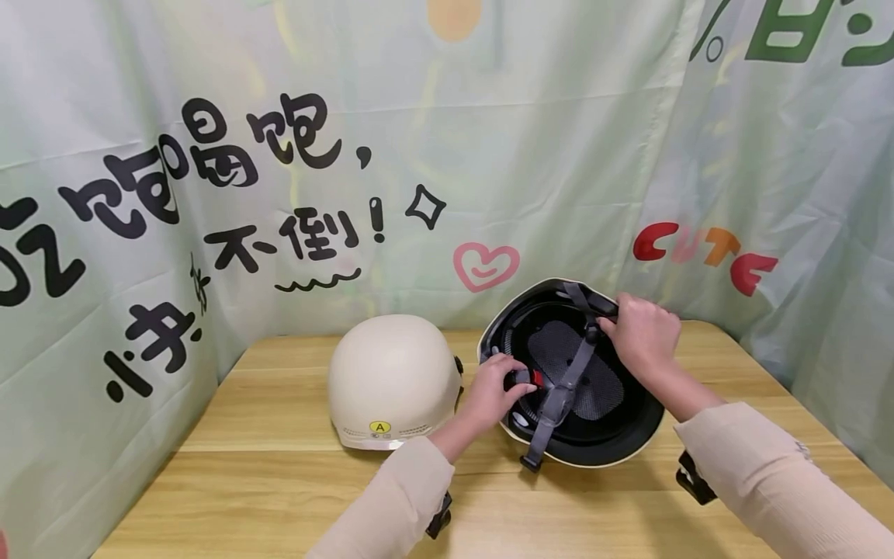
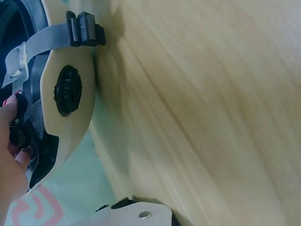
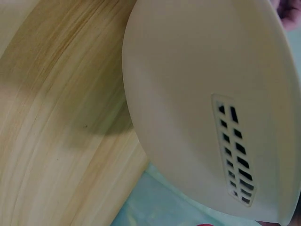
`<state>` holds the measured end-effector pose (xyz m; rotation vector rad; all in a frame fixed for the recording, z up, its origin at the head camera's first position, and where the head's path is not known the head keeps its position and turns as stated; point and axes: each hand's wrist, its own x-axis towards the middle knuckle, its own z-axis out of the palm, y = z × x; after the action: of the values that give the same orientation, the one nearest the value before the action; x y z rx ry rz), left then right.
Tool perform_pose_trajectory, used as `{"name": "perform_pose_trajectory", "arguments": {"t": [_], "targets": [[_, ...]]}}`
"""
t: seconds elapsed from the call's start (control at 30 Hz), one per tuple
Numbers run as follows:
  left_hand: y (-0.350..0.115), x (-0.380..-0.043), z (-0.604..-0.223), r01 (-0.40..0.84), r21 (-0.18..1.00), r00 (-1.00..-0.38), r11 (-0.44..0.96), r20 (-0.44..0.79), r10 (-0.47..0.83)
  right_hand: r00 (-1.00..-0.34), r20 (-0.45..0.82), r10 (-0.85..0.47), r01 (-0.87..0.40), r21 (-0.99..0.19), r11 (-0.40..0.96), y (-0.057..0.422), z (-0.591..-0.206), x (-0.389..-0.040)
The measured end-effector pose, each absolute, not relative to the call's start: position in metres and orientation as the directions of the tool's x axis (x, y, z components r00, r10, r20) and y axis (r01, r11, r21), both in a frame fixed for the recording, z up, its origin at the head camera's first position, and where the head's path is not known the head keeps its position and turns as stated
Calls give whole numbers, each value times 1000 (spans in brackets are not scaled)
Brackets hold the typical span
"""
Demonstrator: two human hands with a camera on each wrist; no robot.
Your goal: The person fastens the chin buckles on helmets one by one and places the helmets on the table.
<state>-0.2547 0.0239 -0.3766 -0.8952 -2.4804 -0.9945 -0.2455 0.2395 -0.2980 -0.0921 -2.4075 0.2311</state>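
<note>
A cream helmet is tipped up on the wooden table, its black padded inside facing me in the head view. My right hand grips its upper right rim. My left hand pinches a dark buckle with a red part at the helmet's left inner side. A grey chin strap crosses the opening, its loose black clip hanging over the lower rim. In the left wrist view a black round dial shows on the shell. The right wrist view shows the outer shell with slotted vents.
A second cream helmet with a yellow "A" sticker stands dome up, left of my left hand. Both rest on a wooden table. A pale printed curtain hangs close behind and at the sides.
</note>
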Motion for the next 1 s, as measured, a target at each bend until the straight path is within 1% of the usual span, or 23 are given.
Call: {"name": "perform_pose_trajectory", "arguments": {"t": [0.13, 0.27, 0.37, 0.43, 0.6, 0.7, 0.87, 1.0], "targets": [[21, -254, -369, 668, 523, -739, 529, 546, 394, -769, 617, 164, 14, -241, 970, 242, -297, -244], [20, -254, -361, 703, 531, -705, 474, 611, 361, -788, 590, 177, 28, -253, 967, 244, -296, -244], [20, -255, -356, 719, 539, -688, 439, 638, 346, -794, 581, 179, 32, -253, 967, 245, -296, -245], [20, -255, -352, 717, 556, -693, 420, 635, 342, -794, 580, 183, 36, -255, 966, 245, -297, -245], [19, -256, -344, 677, 613, -736, 408, 586, 339, -797, 572, 193, 41, -268, 963, 245, -297, -246], [17, -257, -339, 658, 635, -753, 405, 555, 353, -812, 547, 203, 52, -279, 959, 246, -297, -246], [16, -262, -333, 633, 679, -773, 371, 531, 348, -837, 495, 234, 77, -317, 945, 247, -299, -245], [14, -266, -326, 620, 690, -783, 374, 515, 349, -838, 478, 263, 86, -360, 929, 249, -302, -245]]}}
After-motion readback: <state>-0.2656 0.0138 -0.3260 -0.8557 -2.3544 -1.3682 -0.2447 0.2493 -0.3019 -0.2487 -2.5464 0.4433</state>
